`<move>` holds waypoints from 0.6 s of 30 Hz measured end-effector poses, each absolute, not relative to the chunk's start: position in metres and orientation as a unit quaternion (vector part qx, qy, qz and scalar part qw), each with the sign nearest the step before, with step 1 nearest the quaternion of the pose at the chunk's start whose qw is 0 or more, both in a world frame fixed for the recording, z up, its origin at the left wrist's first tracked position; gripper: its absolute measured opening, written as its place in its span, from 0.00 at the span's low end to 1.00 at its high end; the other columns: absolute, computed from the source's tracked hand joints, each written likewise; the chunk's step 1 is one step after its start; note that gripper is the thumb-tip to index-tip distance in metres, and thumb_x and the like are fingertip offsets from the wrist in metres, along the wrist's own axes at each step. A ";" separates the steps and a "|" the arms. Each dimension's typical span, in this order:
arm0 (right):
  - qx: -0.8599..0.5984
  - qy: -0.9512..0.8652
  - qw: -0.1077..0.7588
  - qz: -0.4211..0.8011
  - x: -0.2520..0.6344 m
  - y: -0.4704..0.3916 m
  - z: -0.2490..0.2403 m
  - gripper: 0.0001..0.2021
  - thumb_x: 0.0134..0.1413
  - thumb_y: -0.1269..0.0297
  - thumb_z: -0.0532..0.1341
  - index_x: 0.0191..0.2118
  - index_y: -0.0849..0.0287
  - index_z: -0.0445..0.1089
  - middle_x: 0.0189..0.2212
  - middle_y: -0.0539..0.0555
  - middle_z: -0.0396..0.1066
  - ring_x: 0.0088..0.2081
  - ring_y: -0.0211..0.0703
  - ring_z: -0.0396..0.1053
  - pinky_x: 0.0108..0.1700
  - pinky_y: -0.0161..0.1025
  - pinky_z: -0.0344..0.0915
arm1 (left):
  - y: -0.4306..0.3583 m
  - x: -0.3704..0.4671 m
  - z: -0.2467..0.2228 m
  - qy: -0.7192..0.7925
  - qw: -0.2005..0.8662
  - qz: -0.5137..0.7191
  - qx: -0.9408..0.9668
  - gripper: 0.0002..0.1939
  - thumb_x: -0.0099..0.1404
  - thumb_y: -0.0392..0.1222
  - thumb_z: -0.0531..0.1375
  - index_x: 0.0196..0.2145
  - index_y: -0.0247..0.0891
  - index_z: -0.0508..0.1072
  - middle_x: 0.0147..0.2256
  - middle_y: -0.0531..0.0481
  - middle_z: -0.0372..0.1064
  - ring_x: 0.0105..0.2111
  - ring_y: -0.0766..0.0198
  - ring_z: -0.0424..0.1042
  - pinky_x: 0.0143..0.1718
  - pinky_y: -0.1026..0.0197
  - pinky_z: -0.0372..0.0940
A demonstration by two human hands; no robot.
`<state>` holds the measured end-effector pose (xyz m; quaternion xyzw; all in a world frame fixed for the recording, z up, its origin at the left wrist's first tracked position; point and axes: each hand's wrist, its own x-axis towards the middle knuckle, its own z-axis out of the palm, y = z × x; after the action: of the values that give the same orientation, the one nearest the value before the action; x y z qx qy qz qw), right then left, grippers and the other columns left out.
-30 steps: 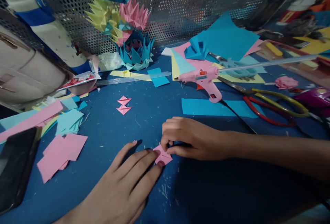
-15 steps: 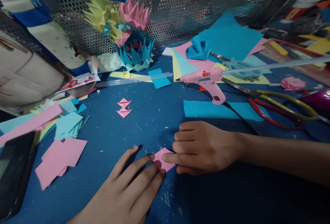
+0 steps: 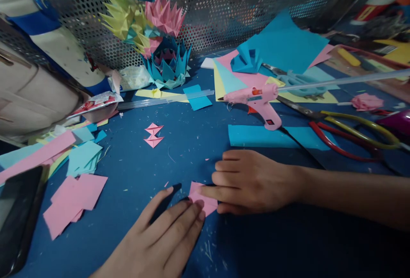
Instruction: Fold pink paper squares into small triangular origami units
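Note:
A small piece of pink paper (image 3: 209, 204) lies on the dark blue table, with what look like folded edges. My left hand (image 3: 169, 231) reaches in from below, palm down and fingers stretched out; several fingertips press on the paper's left edge, while the outermost finger rests on the table. From the right comes my right hand (image 3: 248, 184), its index finger pressed on the paper's upper part, thumb by the paper's right edge and the remaining fingers curled in. Farther back sit two small folded pink pieces (image 3: 153, 135), tips touching. Loose pink squares (image 3: 75, 201) are piled to the left.
A pink glue gun (image 3: 256, 98) lies behind my right hand above a blue paper strip (image 3: 269, 136). Red-and-yellow-handled scissors (image 3: 352, 133) are at right. Folded paper flowers (image 3: 168, 62) stand against a perforated metal panel (image 3: 211, 9). A phone (image 3: 19, 218) lies at left.
The pink paper has turned slightly, its upper left corner now standing out past my right index finger. My left hand has shifted slightly down; my right hand has barely moved.

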<state>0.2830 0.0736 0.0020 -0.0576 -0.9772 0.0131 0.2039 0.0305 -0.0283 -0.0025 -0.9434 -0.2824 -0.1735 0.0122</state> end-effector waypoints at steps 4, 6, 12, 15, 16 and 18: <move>-0.081 -0.977 0.196 0.018 0.284 0.075 -0.001 0.17 0.73 0.59 0.46 0.52 0.60 0.69 0.33 0.50 0.71 0.36 0.41 0.65 0.37 0.42 0.58 | -0.027 0.031 -0.003 -0.311 -0.014 -0.160 -0.937 0.15 0.73 0.37 0.52 0.52 0.36 0.75 0.59 0.44 0.67 0.59 0.55 0.64 0.69 0.45 0.38; -0.076 -0.974 0.213 0.020 0.286 0.077 -0.002 0.16 0.72 0.60 0.48 0.50 0.60 0.70 0.32 0.50 0.70 0.34 0.40 0.64 0.36 0.41 0.58 | -0.027 0.032 -0.002 -0.318 -0.027 -0.157 -0.935 0.16 0.72 0.35 0.52 0.52 0.37 0.74 0.59 0.44 0.67 0.60 0.54 0.62 0.69 0.45 0.38; -0.036 -0.968 0.241 0.060 0.288 0.079 -0.001 0.11 0.68 0.60 0.56 0.39 0.59 0.73 0.28 0.49 0.68 0.32 0.39 0.62 0.31 0.40 0.55 | -0.025 0.030 0.006 -0.313 -0.036 -0.145 -0.938 0.20 0.71 0.29 0.49 0.57 0.31 0.70 0.54 0.44 0.70 0.59 0.59 0.63 0.69 0.48 0.42; -0.029 -0.967 0.235 0.090 0.286 0.079 0.001 0.10 0.66 0.61 0.57 0.40 0.59 0.73 0.31 0.50 0.70 0.32 0.40 0.62 0.33 0.40 0.57 | -0.024 0.031 0.006 -0.321 -0.046 -0.151 -0.934 0.21 0.70 0.29 0.50 0.58 0.29 0.67 0.54 0.44 0.70 0.58 0.59 0.64 0.68 0.49 0.46; -0.031 -0.967 0.230 0.103 0.286 0.079 0.002 0.09 0.66 0.60 0.58 0.41 0.59 0.73 0.33 0.50 0.71 0.33 0.40 0.63 0.35 0.41 0.59 | -0.023 0.031 0.005 -0.323 -0.048 -0.156 -0.932 0.21 0.70 0.29 0.50 0.59 0.28 0.66 0.53 0.43 0.69 0.58 0.59 0.64 0.68 0.48 0.48; -0.030 -0.965 0.221 0.135 0.284 0.078 0.003 0.09 0.65 0.59 0.59 0.42 0.58 0.73 0.37 0.51 0.72 0.37 0.40 0.64 0.40 0.41 0.61 | -0.023 0.030 0.002 -0.324 -0.054 -0.169 -0.929 0.23 0.69 0.30 0.49 0.61 0.27 0.64 0.52 0.41 0.68 0.57 0.58 0.64 0.67 0.47 0.50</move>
<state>0.2843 0.0784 0.0031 -0.0304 -0.9653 0.1351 0.2215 0.0301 -0.0235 0.0021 -0.9293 -0.3240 -0.1685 -0.0542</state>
